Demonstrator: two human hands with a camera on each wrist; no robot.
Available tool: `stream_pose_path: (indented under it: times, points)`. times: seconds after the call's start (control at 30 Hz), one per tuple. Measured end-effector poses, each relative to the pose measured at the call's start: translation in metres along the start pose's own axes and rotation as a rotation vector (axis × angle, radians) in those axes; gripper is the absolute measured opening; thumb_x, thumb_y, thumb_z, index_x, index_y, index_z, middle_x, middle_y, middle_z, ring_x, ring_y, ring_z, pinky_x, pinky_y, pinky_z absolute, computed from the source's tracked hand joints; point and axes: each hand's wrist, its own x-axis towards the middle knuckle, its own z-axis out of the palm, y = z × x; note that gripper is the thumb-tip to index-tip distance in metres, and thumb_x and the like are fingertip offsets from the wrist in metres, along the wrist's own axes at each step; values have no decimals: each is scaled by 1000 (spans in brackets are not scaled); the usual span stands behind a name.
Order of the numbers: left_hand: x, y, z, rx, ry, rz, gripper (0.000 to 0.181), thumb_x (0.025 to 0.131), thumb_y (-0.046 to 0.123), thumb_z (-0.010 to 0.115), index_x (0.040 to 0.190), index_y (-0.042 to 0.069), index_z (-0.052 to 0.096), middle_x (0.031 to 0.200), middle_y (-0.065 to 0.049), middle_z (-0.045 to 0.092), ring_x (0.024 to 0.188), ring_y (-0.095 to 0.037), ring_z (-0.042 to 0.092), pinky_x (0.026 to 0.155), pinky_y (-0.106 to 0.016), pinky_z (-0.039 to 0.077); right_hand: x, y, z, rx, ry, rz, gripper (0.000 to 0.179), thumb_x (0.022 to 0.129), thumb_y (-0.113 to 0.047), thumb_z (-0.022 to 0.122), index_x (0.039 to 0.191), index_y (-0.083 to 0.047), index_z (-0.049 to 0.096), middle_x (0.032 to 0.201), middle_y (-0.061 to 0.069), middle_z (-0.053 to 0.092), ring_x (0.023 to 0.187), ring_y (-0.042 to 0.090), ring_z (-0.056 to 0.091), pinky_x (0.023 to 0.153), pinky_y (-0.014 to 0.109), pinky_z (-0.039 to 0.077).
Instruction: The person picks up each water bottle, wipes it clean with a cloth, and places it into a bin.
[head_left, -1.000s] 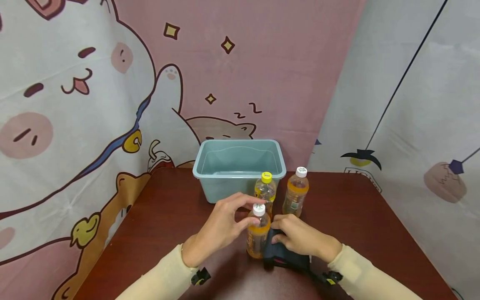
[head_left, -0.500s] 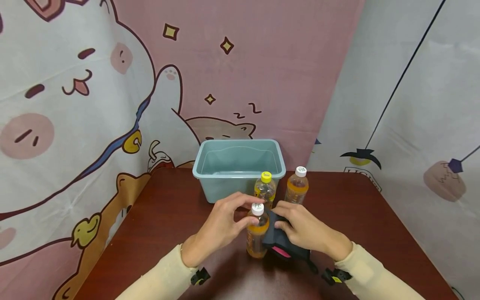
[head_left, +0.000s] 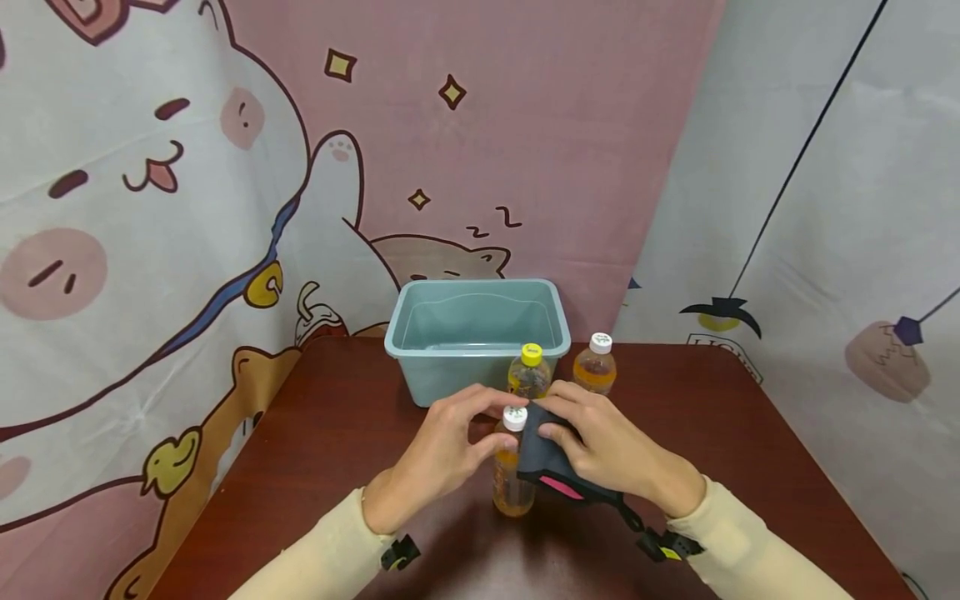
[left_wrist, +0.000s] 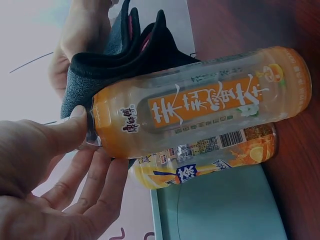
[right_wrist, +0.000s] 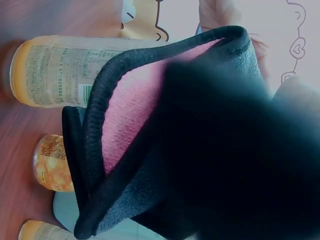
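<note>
My left hand (head_left: 435,442) holds an upright tea bottle (head_left: 513,493) by its neck, just below the white cap. In the left wrist view the bottle (left_wrist: 200,105) shows an orange label, with thumb and fingers on either side of its neck. My right hand (head_left: 603,446) grips a folded dark grey cloth (head_left: 543,450) with black edging and a pink inner side. This cloth lies along the bottle's right side, up near the cap, and covers part of it. In the right wrist view the cloth (right_wrist: 130,110) fills the middle, and my right fingers are mostly hidden.
Behind the held bottle stands a yellow-capped bottle (head_left: 529,380). Another white-capped bottle (head_left: 595,371) is farther right, partly behind my right hand. A light blue plastic bin (head_left: 442,379) sits at the back of the dark red-brown table (head_left: 337,467), against a printed cloth backdrop.
My right hand has moved up along the bottle with the cloth, from its lower body toward the cap. The left hand has kept its hold in place.
</note>
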Motion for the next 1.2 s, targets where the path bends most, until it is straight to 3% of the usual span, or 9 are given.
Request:
stream_pose_path:
  times: [0.67,0.87,1.2]
  points:
    - [1,-1,0,3,1,-2,48,97,11,95,142,21,81,126,2,80,111,-12,82,95,-30,72,-2,5,-2,-55,-85,-6,19,109,-13,84,127,-9,86,112,-7,70,92,2,62,77,21,58]
    - [-1,-3,2,-2,-2,-20,46,98,12,94,142,19,82,126,1,80,113,-13,82,96,-31,72,-8,14,4,-27,-123,-1,20,109,-9,82,129,-8,86,111,-6,70,91,0,63,75,20,58]
    - [-1,-1,1,6,0,-9,48,99,14,93,144,27,81,128,4,80,114,-11,81,95,-28,71,-14,28,18,-12,-279,61,12,107,-8,85,118,-13,84,108,-8,71,88,-2,59,75,20,56]
